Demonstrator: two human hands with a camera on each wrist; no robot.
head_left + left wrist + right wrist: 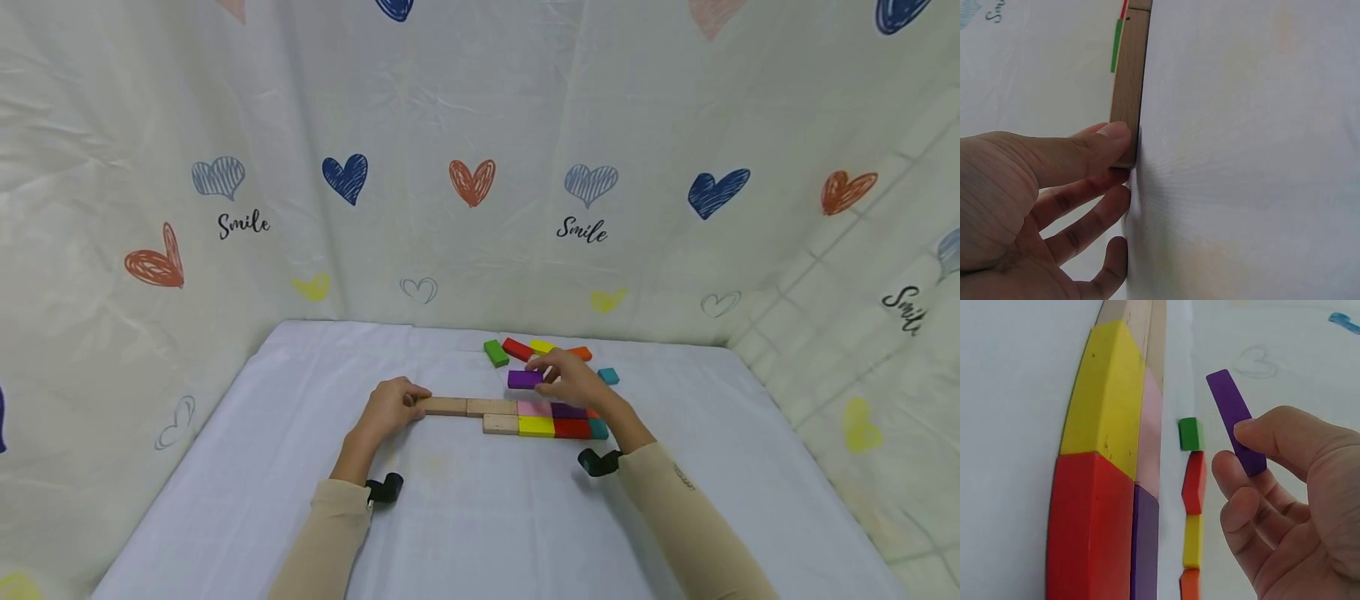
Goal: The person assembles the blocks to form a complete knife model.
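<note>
- Left hand: thumb and finger pinch left end of wood block, leftmost in back row.
- Right hand: pinches purple block, off the table, behind back row.
- Front row touches back row.
- Loose, behind the rows: green block, red block, yellow block, orange block, teal block.
</note>
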